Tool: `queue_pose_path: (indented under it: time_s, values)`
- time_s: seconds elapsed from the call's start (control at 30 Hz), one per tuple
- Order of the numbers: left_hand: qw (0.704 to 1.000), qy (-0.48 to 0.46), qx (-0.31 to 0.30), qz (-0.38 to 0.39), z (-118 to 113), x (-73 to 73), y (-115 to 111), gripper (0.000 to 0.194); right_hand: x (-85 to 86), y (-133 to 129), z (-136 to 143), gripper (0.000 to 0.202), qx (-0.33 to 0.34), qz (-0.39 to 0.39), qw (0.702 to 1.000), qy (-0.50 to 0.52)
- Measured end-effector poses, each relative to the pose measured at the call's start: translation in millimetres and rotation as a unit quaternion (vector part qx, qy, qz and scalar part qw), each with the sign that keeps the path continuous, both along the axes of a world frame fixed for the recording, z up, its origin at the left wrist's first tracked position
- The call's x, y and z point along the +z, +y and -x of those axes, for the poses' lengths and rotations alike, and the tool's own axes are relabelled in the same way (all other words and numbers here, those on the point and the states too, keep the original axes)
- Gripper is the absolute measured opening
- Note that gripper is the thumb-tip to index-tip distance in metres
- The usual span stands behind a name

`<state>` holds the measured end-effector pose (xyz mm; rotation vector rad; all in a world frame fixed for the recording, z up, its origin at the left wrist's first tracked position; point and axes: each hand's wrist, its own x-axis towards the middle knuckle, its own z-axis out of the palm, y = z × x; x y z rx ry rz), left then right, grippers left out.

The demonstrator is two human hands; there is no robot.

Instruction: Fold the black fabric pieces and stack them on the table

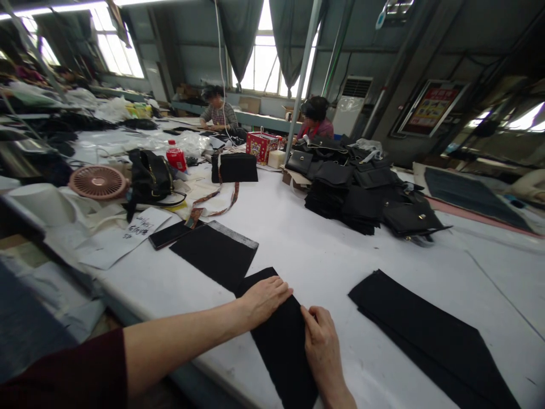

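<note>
A folded piece of black fabric (281, 346) lies on the white table in front of me. My left hand (264, 300) rests flat across its upper part, fingers stretched out over the cloth. Along the right edge, my right hand (322, 343) is closed, thumb and fingers pinching the fabric's side. Just beyond my left hand lies another black piece (213, 254) with a greyish strip along its far edge; its near corner meets the piece under my hands. Off to the right is a layered stack of long black pieces (430, 329).
A pile of black bags (353, 182) stands at the back right beside a metal pole (303, 79). On the left are a phone (170, 234), marked paper (128, 236), a pink fan (99, 182), a black backpack (151, 176) and a red bottle (175, 156). Two people sit across the table.
</note>
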<state>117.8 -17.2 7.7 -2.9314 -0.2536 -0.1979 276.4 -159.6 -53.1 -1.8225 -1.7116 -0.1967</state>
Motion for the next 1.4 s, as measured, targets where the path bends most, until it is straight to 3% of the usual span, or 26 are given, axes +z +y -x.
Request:
queue_pose_path:
  time_s: [0.17, 0.43, 0.57, 0.8, 0.93, 1.2, 1.4]
  values:
    - [1.0, 0.003, 0.0, -0.004, -1, -2.7, -5, 0.05, -0.4, -10, -6, 0.034, 0.009, -0.008, 1.0, 0.014]
    - [0.999, 0.01, -0.007, 0.038, -8, 6.4, -17, 0.044, 4.8, -26, -11, 0.034, 0.015, -0.026, 0.999, 0.028]
    - [1.0, 0.022, -0.007, 0.012, -11, 7.9, -24, 0.05, 6.8, -31, -14, 0.036, 0.025, -0.026, 0.999, 0.031]
    - [1.0, 0.018, -0.023, 0.008, -20, 6.6, -38, 0.036, 10.6, -42, -19, 0.037, 0.033, -0.028, 0.998, 0.035]
    - [0.999, 0.027, -0.023, 0.014, -21, 7.2, -45, 0.046, 15.1, -49, -20, 0.034, 0.032, -0.011, 0.999, 0.038]
    - [0.999, 0.011, -0.04, -0.006, -28, 1.6, -57, 0.04, 18.0, -59, -24, 0.033, 0.041, -0.019, 0.999, 0.024]
    - [0.999, 0.032, -0.041, 0.0, -28, 5.3, -63, 0.051, 18.8, -67, -27, 0.033, 0.04, -0.009, 0.999, 0.014]
